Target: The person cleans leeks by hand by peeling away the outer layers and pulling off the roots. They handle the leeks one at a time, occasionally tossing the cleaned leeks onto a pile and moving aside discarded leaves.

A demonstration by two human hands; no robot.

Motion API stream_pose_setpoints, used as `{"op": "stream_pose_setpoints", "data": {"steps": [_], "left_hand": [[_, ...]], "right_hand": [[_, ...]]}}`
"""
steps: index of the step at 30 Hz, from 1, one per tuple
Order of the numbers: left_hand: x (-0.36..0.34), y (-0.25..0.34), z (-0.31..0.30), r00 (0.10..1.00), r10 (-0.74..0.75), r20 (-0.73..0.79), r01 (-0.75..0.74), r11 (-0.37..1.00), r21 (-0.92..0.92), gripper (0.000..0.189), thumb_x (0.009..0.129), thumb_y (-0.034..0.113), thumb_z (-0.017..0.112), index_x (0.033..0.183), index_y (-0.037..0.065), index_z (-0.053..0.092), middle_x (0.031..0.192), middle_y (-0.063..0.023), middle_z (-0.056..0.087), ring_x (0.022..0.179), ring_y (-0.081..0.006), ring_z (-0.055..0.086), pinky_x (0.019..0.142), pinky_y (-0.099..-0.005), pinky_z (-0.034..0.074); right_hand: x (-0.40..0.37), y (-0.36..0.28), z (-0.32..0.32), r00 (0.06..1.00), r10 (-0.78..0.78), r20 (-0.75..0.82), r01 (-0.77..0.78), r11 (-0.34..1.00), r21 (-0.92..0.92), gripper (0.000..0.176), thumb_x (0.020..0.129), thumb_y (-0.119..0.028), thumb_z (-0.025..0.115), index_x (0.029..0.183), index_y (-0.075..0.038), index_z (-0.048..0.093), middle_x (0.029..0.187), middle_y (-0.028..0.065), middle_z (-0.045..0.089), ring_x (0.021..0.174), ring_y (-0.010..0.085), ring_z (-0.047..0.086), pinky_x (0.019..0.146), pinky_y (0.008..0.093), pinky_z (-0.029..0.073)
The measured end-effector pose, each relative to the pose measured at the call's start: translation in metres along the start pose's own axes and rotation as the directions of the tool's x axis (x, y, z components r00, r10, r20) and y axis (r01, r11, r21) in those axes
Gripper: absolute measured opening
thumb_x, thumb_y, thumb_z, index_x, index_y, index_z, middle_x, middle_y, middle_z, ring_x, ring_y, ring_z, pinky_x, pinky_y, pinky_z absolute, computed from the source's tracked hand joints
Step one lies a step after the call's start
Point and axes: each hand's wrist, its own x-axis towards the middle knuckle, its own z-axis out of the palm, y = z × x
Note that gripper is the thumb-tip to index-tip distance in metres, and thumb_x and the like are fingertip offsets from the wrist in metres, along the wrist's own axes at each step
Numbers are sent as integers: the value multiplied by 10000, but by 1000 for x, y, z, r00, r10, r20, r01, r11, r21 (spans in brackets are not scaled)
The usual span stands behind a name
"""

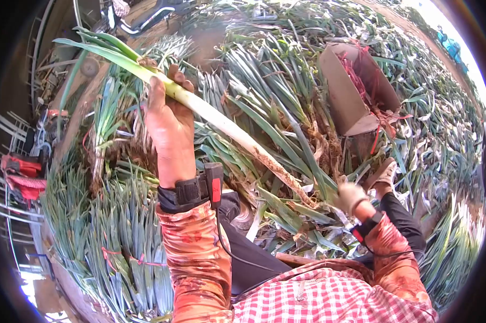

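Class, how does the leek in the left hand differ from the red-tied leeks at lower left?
The held leek is single; the tied leeks are many. The held leek shows a long pale stem; the tied leeks show mainly green leaves. Both have green leaves.

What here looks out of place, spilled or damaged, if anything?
Some red ties hang out of the cardboard box instead of lying inside. The green onion in the left hand has brown stains toward its lower end, perhaps soil.
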Motion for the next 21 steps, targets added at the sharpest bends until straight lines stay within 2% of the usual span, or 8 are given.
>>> {"op": "stream_pose_setpoints", "data": {"steps": [1, 3, 4, 6, 8, 11, 14, 21], "left_hand": [[-2, -4, 3, 1000, -22, -3, 22, 1000, 5, 301, 895, 183, 479, 1181, 99, 437, 987, -118, 526, 848, -181, 511, 753, -322, 442], [-7, -12, 8, 999, -41, 25, 41, 999, 2, 307, 894, 179, 480, 1188, 105, 433, 986, -116, 524, 855, -180, 511, 768, -324, 439], [-9, -16, 11, 997, -60, 40, 60, 998, 1, 314, 893, 174, 480, 1196, 111, 429, 985, -114, 522, 861, -180, 511, 783, -325, 436], [-17, -22, 17, 996, -80, 50, 81, 997, -17, 327, 891, 170, 484, 1208, 115, 425, 984, -101, 519, 883, -185, 516, 801, -325, 428], [-21, -25, 21, 994, -75, 83, 75, 997, 8, 341, 891, 170, 482, 1219, 101, 415, 999, -101, 523, 917, -198, 522, 835, -346, 424], [-24, -28, 21, 996, -81, 39, 82, 997, -6, 339, 890, 161, 485, 1208, 63, 420, 1026, -113, 528, 937, -217, 529, 881, -383, 418], [-25, -30, 19, 998, -54, 22, 54, 999, 2, 324, 894, 153, 484, 1191, 35, 432, 1024, -119, 532, 921, -224, 538, 883, -387, 426], [-28, -26, 22, 1000, -2, 21, 1, 998, 60, 337, 902, 196, 481, 1185, 18, 431, 1028, -123, 539, 904, -227, 545, 866, -377, 440]], "right_hand": [[1, -16, -31, 946, -146, -290, 195, 969, 149, 255, 723, -255, 562, 777, -8, 593, 809, 201, 601, 791, 357, 587, 731, 427, 466], [4, -55, -84, 815, -300, -495, 488, 816, 309, 235, 699, -216, 569, 844, -33, 600, 927, 169, 574, 838, 330, 559, 754, 394, 452], [5, -79, -102, 565, -401, -721, 680, 721, 133, 296, 694, -226, 596, 939, -62, 612, 1026, 144, 552, 886, 307, 550, 798, 371, 436], [-8, -131, -136, 467, -271, -842, 784, 566, 253, 381, 698, -287, 614, 1028, -97, 609, 995, 134, 590, 890, 280, 566, 856, 392, 395], [-40, -164, -169, 669, -337, -662, 667, 664, 336, 346, 679, -245, 672, 983, -82, 636, 917, 89, 639, 937, 250, 566, 844, 321, 416], [-16, -192, -163, 598, -336, -728, 692, 674, 258, 305, 683, -285, 675, 903, -74, 671, 705, 78, 644, 661, 211, 621, 792, 299, 444], [-15, -195, -161, 730, -283, -622, 640, 602, 477, 262, 688, -353, 597, 814, -144, 691, 647, 84, 627, 685, 272, 606, 834, 365, 400], [-12, -203, -158, 748, -185, -637, 609, 571, 550, 209, 674, -274, 614, 782, -110, 685, 645, 110, 617, 581, 270, 581, 622, 328, 484]]}}
